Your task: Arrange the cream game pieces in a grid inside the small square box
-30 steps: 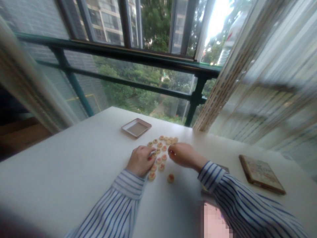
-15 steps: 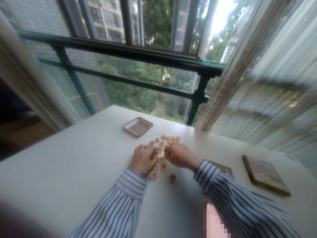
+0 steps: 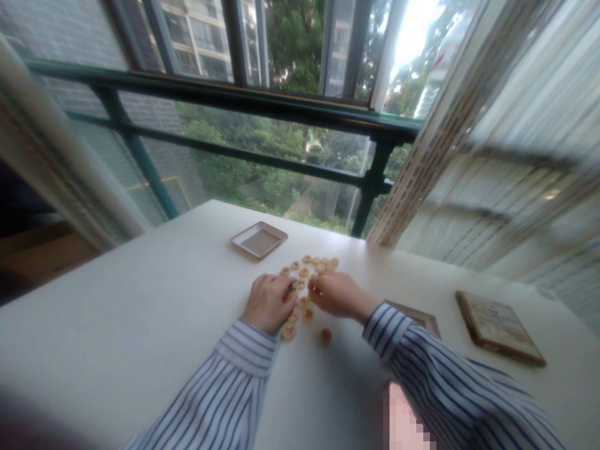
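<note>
Round wooden Chinese chess pieces [image 3: 302,273] with red or dark characters lie in a loose cluster on the white table. My left hand [image 3: 269,302] is at the cluster's left side, palm down, its thumb and fingers curled round a piece at the fingertips. From the right, my right hand [image 3: 338,294] reaches in with its fingers pinched together at a pale piece, which they partly hide. Between the hands several pieces show face up. Nearer to me, one red-marked piece [image 3: 325,337] lies apart. Some pieces under the hands are hidden.
A shallow square tray [image 3: 259,240] sits toward the table's far edge. Another tray-like frame [image 3: 415,317] is partly covered by my right sleeve. A flat box with a picture lid [image 3: 500,326] lies at the right. Beyond the white table [image 3: 140,294] are a green railing and window.
The view has shifted slightly. My right fingertips have closed a little more and moved slightly left, toward the left hand. The pieces lie much as before.
</note>
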Motion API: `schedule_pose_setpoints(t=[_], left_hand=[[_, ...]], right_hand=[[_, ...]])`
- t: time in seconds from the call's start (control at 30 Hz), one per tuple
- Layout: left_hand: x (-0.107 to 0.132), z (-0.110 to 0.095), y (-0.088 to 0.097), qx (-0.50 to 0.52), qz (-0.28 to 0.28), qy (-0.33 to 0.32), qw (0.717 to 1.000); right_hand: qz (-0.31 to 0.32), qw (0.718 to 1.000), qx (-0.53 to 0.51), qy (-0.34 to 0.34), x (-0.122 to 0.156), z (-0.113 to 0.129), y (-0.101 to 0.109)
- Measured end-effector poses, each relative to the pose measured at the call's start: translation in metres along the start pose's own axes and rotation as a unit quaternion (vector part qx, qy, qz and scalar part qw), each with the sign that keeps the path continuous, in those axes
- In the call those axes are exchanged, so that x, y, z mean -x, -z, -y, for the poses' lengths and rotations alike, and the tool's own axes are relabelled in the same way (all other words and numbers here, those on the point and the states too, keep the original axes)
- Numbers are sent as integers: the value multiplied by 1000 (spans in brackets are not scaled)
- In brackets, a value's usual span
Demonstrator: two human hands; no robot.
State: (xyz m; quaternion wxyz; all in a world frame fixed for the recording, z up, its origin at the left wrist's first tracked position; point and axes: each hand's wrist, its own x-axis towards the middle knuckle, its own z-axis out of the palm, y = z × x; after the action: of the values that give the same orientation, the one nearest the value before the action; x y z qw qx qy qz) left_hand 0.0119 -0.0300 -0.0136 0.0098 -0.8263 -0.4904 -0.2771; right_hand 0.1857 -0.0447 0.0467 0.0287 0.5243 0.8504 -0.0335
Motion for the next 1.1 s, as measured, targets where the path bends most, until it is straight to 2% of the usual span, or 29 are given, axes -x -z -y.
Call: schedule_pose_setpoints(t=[0.4, 1.1], left_hand=[[-1, -1, 1, 25, -17, -1, 1000], [-3, -12, 12, 40, -98, -43, 993]], right_hand=[[5, 1000, -4, -11, 6, -4, 3], [-26, 999, -15, -18, 28, -14, 15]])
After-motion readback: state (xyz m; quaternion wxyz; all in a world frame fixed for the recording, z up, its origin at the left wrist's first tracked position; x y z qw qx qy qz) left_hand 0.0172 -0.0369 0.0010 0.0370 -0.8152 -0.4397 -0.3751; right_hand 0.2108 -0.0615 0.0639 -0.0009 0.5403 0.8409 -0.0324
